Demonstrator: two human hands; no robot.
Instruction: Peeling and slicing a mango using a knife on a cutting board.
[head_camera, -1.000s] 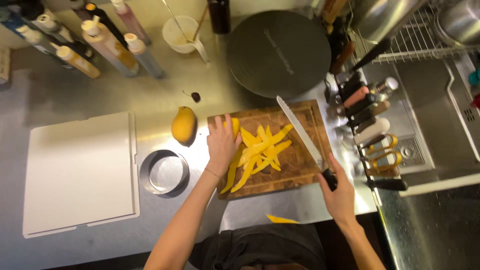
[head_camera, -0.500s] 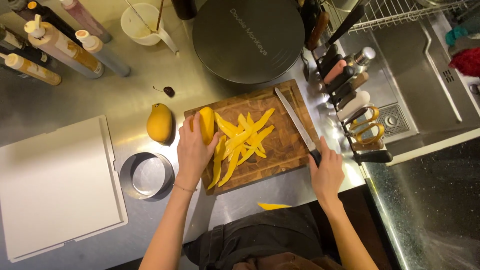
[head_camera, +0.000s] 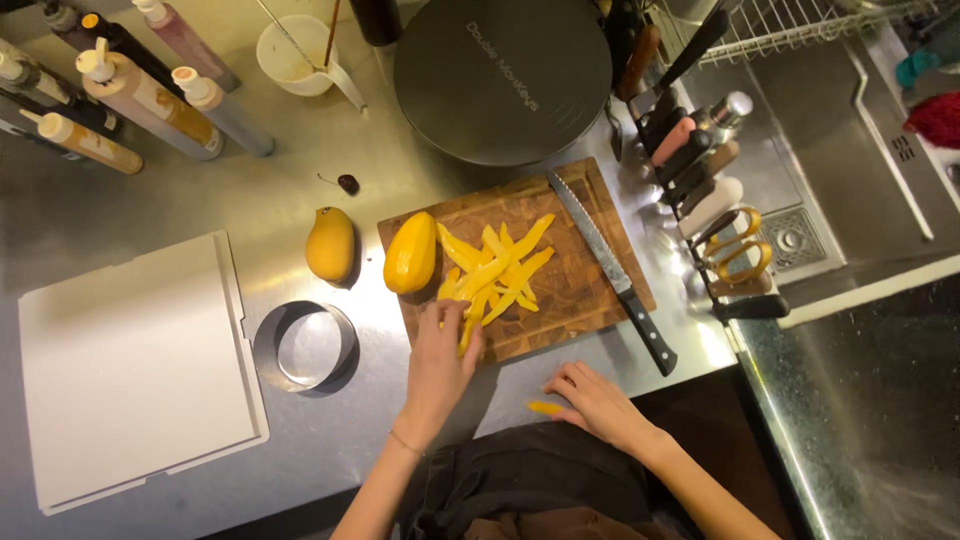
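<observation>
A wooden cutting board (head_camera: 580, 290) lies on the steel counter, with a pile of yellow mango strips (head_camera: 495, 272) on it and a peeled mango half (head_camera: 410, 253) at its left edge. My left hand (head_camera: 442, 357) rests on the near end of the strips, fingers spread. A serrated knife (head_camera: 610, 270) lies along the board's right side, untouched. My right hand (head_camera: 597, 400) sits at the counter's front edge, fingers next to a stray mango strip (head_camera: 545, 407).
A whole mango (head_camera: 330, 244) and a metal ring mould (head_camera: 304, 346) lie left of the board, beside a white flat box (head_camera: 130, 370). Squeeze bottles (head_camera: 150, 95), a cup (head_camera: 295, 55), a dark round lid (head_camera: 502, 78), a knife rack (head_camera: 705, 190) and a sink (head_camera: 850, 150) surround it.
My right hand let go of the knife, which now lies on the board, and moved to the stray strip. My left hand set down the mango half and slid to the strips.
</observation>
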